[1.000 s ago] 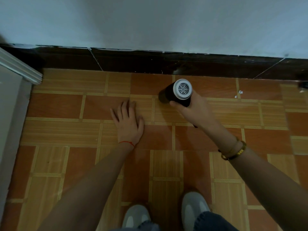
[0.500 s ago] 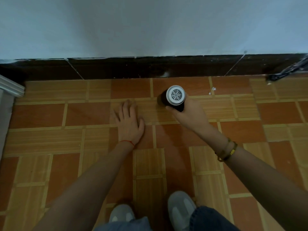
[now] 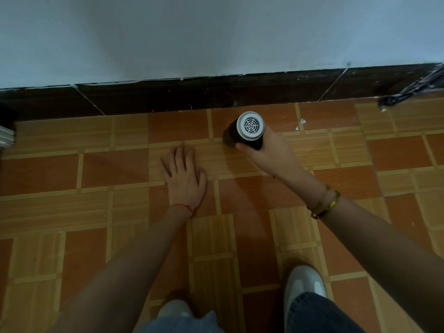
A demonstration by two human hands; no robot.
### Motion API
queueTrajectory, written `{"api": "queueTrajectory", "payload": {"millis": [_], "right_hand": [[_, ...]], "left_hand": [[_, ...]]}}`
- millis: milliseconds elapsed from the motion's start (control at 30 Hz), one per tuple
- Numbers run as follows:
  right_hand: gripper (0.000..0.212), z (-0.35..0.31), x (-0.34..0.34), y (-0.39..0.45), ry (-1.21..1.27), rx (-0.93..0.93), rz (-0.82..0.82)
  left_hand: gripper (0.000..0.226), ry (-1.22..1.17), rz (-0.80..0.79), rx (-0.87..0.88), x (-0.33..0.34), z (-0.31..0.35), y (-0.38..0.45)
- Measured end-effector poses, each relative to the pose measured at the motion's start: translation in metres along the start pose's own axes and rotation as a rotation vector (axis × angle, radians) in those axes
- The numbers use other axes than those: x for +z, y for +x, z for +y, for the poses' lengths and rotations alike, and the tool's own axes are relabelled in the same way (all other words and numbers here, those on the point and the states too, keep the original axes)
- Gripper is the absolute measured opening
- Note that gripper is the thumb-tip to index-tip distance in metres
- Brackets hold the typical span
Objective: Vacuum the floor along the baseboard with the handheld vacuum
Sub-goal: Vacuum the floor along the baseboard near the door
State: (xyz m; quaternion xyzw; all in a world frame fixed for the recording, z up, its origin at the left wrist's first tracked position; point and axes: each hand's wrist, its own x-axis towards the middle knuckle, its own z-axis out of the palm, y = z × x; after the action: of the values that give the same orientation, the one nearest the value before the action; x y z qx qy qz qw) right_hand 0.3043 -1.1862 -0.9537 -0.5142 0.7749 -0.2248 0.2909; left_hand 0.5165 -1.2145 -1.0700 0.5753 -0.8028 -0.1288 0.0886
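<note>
Both hands are down low: my right hand (image 3: 269, 152) grips the handheld vacuum (image 3: 245, 131), its white grille end facing up at me, its dark body pointing down at the floor (image 3: 96, 207) just short of the dark baseboard (image 3: 168, 97). My left hand (image 3: 183, 179) presses flat, fingers spread, beside it.

A pale grey-white painted wall (image 3: 216, 32) is filling the upper part of the view. A dark brown glossy baseboard (image 3: 168, 97) is running along its foot, showing thin pale joint lines. A floor of orange-brown and wood-grain patterned tiles (image 3: 72, 207) is lying below, reflecting dim light. White moulded trim (image 3: 6, 137) is showing at the left edge. Small white specks (image 3: 302, 121) are lying near the baseboard.
</note>
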Motion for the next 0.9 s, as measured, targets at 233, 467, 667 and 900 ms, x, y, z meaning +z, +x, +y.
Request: {"api": "queueTrajectory", "payload": {"millis": [233, 467, 667, 900], "right_hand": [[0.067, 0.000, 0.009, -0.002, -0.010, -0.022, 0.040], [0.066, 0.006, 0.003, -0.007, -0.027, 0.027, 0.077], [0.068, 0.007, -0.006, -0.010, -0.076, 0.119, 0.081], [0.067, 0.017, -0.027, -0.013, -0.118, 0.139, 0.067]], "left_hand": [[0.056, -0.014, 0.016, -0.002, 0.002, 0.000, 0.000], [0.054, 0.014, 0.011, -0.003, 0.000, 0.001, 0.000], [0.053, 0.012, -0.031, 0.033, -0.008, 0.011, 0.003], [0.053, -0.026, -0.028, 0.109, -0.011, 0.031, 0.007]]}}
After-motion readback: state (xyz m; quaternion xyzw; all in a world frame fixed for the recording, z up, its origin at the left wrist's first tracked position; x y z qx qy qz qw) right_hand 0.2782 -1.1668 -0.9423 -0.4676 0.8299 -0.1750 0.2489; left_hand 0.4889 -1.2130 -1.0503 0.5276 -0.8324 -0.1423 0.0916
